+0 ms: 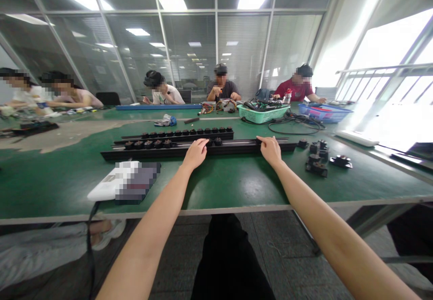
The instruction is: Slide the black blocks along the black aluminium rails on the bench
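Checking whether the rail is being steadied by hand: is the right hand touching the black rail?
Touching. The head view shows the right hand lying on the black rail, its fingertips on the rail's top with no gap visible.

pixelated: white-and-dark flat item (126, 180) | too small: green basket (263, 113) contents (just a tangle) | hidden: black rail (237, 147) under left hand (195, 154)

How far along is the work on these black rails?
Looks done: the rear rail carries a long row of black blocks. In hand: the left hand and right hand rest on the front rail, with blocks only partway along. Apparently left: loose black blocks sit on the green table to the right.
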Tool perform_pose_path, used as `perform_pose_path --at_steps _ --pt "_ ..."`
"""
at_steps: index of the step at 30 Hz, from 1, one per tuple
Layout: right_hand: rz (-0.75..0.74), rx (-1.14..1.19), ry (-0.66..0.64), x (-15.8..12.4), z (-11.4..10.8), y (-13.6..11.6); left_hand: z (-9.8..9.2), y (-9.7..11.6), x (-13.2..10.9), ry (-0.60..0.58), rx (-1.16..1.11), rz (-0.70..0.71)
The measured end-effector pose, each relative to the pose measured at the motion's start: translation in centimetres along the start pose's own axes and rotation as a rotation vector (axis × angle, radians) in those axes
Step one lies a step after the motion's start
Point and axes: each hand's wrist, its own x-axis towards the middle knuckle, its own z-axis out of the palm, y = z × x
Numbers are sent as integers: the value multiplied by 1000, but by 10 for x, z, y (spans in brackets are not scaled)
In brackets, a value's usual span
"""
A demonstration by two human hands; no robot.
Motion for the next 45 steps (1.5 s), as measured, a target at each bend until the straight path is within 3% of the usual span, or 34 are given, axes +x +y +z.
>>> perform_pose_path --at_steps 20,37,45 --pt "-8 -63 -2 0 -4 -7 -3 5 -1 -20 4 -14" --pt "156 -41 78 4 2 -7 -2 6 -1 -7 -19 -19" --pt "256 -19 -50 6 -9 -7 -2 6 0 -23 -7 -14"
